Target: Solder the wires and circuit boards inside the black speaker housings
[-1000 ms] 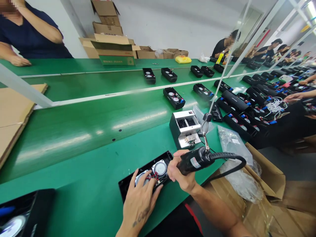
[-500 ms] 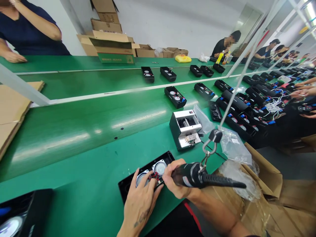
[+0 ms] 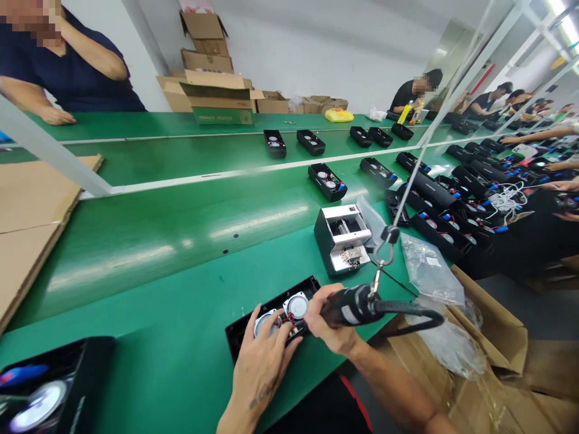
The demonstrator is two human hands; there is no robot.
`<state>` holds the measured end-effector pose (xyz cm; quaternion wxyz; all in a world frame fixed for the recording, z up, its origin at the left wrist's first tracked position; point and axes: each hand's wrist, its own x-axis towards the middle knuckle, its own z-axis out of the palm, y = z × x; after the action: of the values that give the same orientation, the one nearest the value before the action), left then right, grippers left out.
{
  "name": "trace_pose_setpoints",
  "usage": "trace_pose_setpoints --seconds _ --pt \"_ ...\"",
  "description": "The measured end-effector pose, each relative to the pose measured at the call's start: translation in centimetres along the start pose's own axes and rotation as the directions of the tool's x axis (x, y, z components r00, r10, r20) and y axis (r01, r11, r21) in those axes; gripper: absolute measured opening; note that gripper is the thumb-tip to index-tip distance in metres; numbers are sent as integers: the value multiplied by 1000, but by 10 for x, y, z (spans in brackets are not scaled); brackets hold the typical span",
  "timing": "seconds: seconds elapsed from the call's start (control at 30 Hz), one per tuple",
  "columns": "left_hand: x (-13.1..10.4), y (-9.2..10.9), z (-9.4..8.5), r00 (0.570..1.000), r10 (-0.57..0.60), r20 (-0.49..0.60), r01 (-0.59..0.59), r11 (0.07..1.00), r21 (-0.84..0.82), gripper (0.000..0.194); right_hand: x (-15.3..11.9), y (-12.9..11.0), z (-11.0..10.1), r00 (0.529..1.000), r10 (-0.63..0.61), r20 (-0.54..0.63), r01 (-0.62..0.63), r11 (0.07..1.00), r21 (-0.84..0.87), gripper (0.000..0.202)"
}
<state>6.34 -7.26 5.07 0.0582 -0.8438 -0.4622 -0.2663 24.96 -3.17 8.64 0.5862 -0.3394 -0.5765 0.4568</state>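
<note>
- The black speaker housing (image 3: pixel 271 322) lies open side up on the green surface (image 3: pixel 172 289), close to the near edge in front of the person.
- Its long axis runs from lower left to upper right, the far end pointing toward the silver machine (image 3: pixel 342 237).
- Inside the housing sit two round silver speaker drivers (image 3: pixel 297 305) side by side, with red wires between them.
- The left hand (image 3: pixel 265 361) rests flat on the housing, fingers spread and lightly bent over the nearer driver, pressing down rather than gripping.
- The right hand (image 3: pixel 326 325) is wrapped closed around the front of a black electric screwdriver (image 3: pixel 357 306).
- The screwdriver lies almost level, tip pointing left at the farther driver; whether the bit touches it is hidden by the fingers.
- A metal hook (image 3: pixel 382 256) and a thin line hold the tool from above; a black cable (image 3: pixel 411 313) loops out of its back end to the right.
- Just right of the tool, clear plastic bags (image 3: pixel 429 271) lie over an open cardboard box (image 3: pixel 488 337); its contents cannot be made out.
- At the bottom left a second black housing (image 3: pixel 49 392) shows a driver and a blue part inside.
- Farther off, more open black housings (image 3: pixel 328 181) stand on the conveyor belt (image 3: pixel 181 157), each with drivers and blue parts.
- Cardboard boxes (image 3: pixel 208 90) stand stacked at the far side, beside a person in a dark shirt (image 3: pixel 67 66).
</note>
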Motion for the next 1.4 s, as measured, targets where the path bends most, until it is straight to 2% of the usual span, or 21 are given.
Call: trace_pose_setpoints --seconds 0.07,0.17,0.27,0.33,0.37,0.43,0.5,0.53,0.57,0.6,0.67,0.73,0.8,0.87,1.0,1.2,1.4 --pt "-14 -8 1 1000 4 4 -4 1000 29 16 5 -9 -13 992 -77 -99 84 994 71 29" --pt "-39 -15 1 999 -43 -31 46 995 86 18 15 -14 -46 929 -127 -347 155 986 55 33" --pt "-52 -15 -1 984 -141 -108 148 987 57 10 27 1 -85 888 -70 -455 -1 988 -154 38" --pt "-52 -15 -3 978 -161 -131 168 985 38 12 32 16 -107 877 -50 -478 -126 936 -329 44" --pt "-51 -17 -4 978 -160 -134 166 985 40 13 32 23 -115 871 -76 -485 -159 891 -425 51" --pt "-47 -22 -5 978 -154 -139 162 986 49 14 26 34 -123 852 -218 -476 -158 759 -631 70" --pt "-44 -28 -6 978 -150 -147 159 986 50 13 11 39 -118 813 -422 -401 -94 585 -806 80" --pt "-44 -30 -5 977 -146 -154 154 987 46 12 1 40 -111 807 -492 -326 -33 513 -857 77" --pt "-44 -31 -5 977 -142 -158 150 988 41 12 -10 41 -101 824 -520 -227 52 468 -882 68" --pt "-45 -32 -4 976 -140 -166 148 988 37 12 -22 42 -89 853 -509 -113 154 452 -878 57" --pt "-47 -30 -2 973 -154 -174 163 986 35 11 -41 46 -61 910 -390 139 334 495 -802 38" --pt "-48 -26 0 968 -177 -179 188 981 43 10 -53 53 -35 917 -302 262 391 539 -746 27" --pt "-48 -21 2 963 -201 -180 213 976 49 9 -56 61 -18 921 -293 259 384 559 -735 20" --pt "-46 -15 4 953 -238 -188 252 967 49 8 -54 67 -11 925 -307 223 367 575 -731 15" --pt "-44 -8 6 927 -300 -224 319 946 52 5 -52 70 -11 932 -311 188 348 613 -709 15" --pt "-44 -5 8 923 -292 -252 318 946 67 5 -57 70 -5 937 -326 124 312 628 -713 17" --pt "-52 -4 13 925 -273 -264 302 950 78 9 -57 74 -5 925 -360 120 336 628 -702 20"
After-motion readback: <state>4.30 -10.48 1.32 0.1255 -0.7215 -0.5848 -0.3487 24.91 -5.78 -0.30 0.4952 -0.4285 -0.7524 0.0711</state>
